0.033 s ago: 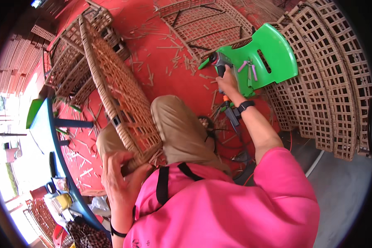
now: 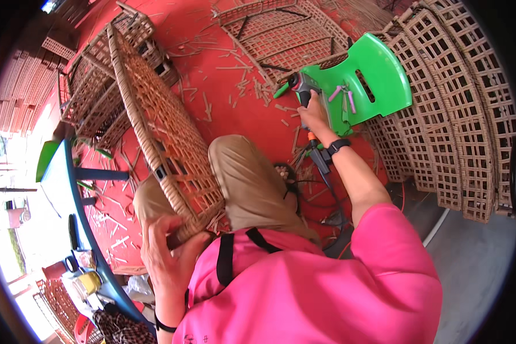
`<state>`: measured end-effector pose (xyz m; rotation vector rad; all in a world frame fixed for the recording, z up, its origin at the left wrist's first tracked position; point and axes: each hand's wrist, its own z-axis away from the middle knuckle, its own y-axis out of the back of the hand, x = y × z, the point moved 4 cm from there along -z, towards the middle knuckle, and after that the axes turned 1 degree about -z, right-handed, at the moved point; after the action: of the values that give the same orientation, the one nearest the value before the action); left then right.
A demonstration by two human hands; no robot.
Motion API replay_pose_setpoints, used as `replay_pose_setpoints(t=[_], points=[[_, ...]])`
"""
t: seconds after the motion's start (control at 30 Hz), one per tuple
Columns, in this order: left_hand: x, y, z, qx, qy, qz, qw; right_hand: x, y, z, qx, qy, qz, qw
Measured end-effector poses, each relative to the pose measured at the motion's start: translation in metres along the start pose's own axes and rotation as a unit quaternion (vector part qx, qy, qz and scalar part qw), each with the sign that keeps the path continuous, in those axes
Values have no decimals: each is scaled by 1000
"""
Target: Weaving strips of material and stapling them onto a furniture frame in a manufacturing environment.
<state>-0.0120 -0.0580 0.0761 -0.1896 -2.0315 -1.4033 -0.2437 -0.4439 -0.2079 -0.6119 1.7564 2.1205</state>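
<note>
A long woven rattan panel with a thick wrapped rim stands on edge between my knees, running away from me. My left hand is closed round its near corner, thumb on one side and fingers on the other. Out to the right, my right hand grips the handle of a grey and black power tool with a dark cord or hose below it. The tool is over the edge of a green plastic chair. Pliers with purple handles lie on the chair seat.
Woven rattan panels lean at the right, and another panel lies ahead. More wicker pieces are stacked at the left. A blue table stands left. Cut strips litter the red floor.
</note>
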Motion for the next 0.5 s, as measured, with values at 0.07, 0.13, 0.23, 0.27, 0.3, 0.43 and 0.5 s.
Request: replay_pose_setpoints(t=[0.07,0.13,0.23,0.27,0.3,0.43,0.5], points=[[-3,1,7,18,7,-2,1000,-12,9,-8,-4,-15,-17,1000],[-6,-2,4,-26,-4,-55,998,-8,5,-27,14,-22,7,1000],[-2,0,0,-40,-28,-80,996,9,-24,-70,66,-51,-4,997],[-4,1,3,-37,-26,-88,995,15,-30,-83,84,-36,-30,995],[-3,2,3,-39,-32,-101,994,31,-35,-101,72,21,-108,991],[-1,-3,-5,-41,-86,-105,990,52,-45,-119,99,30,-184,977],[4,-3,-17,-26,-163,-26,986,163,13,-184,220,25,-28,975]])
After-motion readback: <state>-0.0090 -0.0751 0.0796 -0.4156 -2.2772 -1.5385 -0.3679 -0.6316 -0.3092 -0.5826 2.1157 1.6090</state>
